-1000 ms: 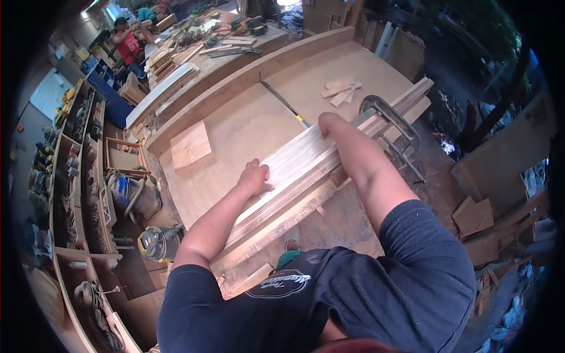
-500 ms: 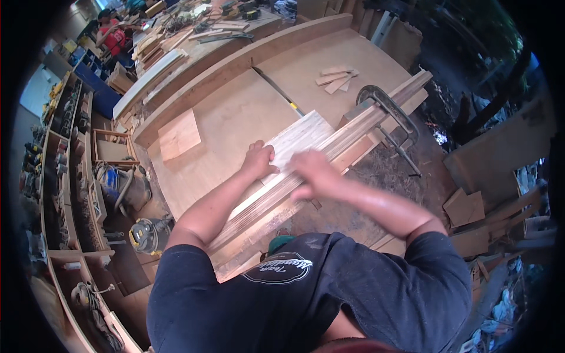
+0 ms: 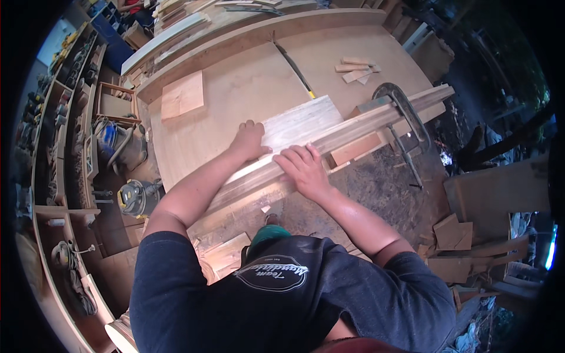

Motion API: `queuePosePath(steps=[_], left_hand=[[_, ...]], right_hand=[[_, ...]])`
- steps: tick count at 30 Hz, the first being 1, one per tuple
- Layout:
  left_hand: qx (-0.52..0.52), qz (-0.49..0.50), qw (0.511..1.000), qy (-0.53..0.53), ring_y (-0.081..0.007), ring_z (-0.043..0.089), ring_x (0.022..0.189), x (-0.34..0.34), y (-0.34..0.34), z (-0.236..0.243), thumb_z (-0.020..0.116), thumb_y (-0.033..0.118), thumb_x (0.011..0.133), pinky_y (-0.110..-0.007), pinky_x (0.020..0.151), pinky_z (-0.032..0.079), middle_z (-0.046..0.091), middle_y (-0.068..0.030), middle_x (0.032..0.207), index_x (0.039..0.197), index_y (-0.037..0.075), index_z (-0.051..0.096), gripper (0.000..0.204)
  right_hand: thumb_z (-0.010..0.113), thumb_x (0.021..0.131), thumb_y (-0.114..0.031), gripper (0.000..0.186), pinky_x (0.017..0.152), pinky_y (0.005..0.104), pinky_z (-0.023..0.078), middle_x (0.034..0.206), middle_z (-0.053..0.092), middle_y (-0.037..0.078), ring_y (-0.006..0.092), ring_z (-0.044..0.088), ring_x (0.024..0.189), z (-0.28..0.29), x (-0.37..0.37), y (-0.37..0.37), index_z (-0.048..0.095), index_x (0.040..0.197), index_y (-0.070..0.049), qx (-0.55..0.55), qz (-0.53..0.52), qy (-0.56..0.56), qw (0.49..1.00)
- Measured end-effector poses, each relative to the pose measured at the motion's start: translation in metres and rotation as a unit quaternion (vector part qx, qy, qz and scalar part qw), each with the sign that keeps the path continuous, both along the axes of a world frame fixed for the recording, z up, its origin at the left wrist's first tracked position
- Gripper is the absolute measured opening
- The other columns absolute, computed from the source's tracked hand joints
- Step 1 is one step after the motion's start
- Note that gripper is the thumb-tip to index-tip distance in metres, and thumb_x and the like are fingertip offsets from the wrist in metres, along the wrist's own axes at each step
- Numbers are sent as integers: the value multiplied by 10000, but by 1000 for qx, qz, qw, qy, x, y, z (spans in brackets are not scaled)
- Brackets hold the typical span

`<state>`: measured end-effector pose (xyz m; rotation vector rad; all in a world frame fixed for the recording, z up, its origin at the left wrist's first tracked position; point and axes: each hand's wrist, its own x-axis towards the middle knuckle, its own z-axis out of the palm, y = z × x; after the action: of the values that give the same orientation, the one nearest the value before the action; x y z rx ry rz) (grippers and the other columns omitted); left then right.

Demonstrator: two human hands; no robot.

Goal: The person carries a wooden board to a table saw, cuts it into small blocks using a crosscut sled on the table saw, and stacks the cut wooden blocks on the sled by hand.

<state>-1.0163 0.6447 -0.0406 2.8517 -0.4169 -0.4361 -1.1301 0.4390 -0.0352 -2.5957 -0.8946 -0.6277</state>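
My left hand (image 3: 248,141), fingers curled, grips a pale board (image 3: 301,117) at its left part. My right hand (image 3: 301,169) is wrapped over the near side of long stacked wood strips (image 3: 359,130), just in front of that board. A large metal C-clamp (image 3: 405,115) is fixed across the strips to the right, beside a short block (image 3: 368,106). Beyond the pale board, a dark bar with a yellow band (image 3: 294,67) lies on the plywood worktop (image 3: 229,88). The undersides of both hands are hidden.
A square wood piece (image 3: 182,94) and small offcuts (image 3: 356,67) lie on the worktop. A raised rail (image 3: 235,44) runs along its back. Tool shelves (image 3: 59,135) and vacuums (image 3: 132,197) are at left, sheet scraps (image 3: 453,232) at right. Part of another person (image 3: 132,6) shows behind.
My right hand has moved from the far end of the pale board back leftward and nearer me, onto the strips. My left hand stays on the board. The view has shifted.
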Motion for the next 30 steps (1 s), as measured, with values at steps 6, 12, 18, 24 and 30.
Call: queuePosePath(steps=[6, 12, 18, 24, 30], left_hand=[[-69, -53, 995, -48, -370, 462, 1214, 17, 24, -17, 841, 292, 696, -417, 1035, 420, 515, -178, 1258, 1167, 71, 590, 578], [-44, -122, 989, -70, -382, 495, 1201, 36, 25, -21, 829, 235, 702, -421, 1025, 433, 539, -184, 1259, 1161, 110, 594, 531], [17, -124, 989, -78, -390, 507, 1196, 55, 34, -34, 833, 278, 687, -431, 1031, 440, 534, -183, 1281, 1191, 142, 603, 570], [33, -123, 990, -64, -388, 523, 1186, 64, 22, -23, 822, 287, 710, -434, 1022, 449, 536, -196, 1274, 1199, 157, 602, 551], [40, -116, 991, -50, -392, 524, 1186, 56, 33, -23, 822, 336, 704, -438, 1016, 451, 539, -205, 1269, 1208, 155, 599, 580]], right_hand=[[742, 712, -312, 662, 1104, 466, 248, 1260, 533, 14, 213, 446, 1247, 0, 6, 7, 513, 1314, -163, 11, -5, -8, 1000], [759, 694, -311, 679, 1117, 466, 256, 1241, 528, 14, 217, 449, 1244, -7, 8, 10, 501, 1307, -168, 19, -26, -26, 999], [785, 662, -317, 703, 1119, 464, 267, 1220, 532, 13, 216, 456, 1238, -16, 10, 20, 501, 1289, -171, 38, -29, -52, 998], [816, 625, -276, 678, 1114, 467, 283, 1163, 536, 32, 224, 474, 1207, -13, 15, 20, 520, 1224, -160, 36, -50, -56, 997], [811, 589, -187, 625, 1063, 443, 325, 1112, 548, 64, 262, 503, 1146, -3, 14, 31, 554, 1153, -112, 58, -38, -30, 997]])
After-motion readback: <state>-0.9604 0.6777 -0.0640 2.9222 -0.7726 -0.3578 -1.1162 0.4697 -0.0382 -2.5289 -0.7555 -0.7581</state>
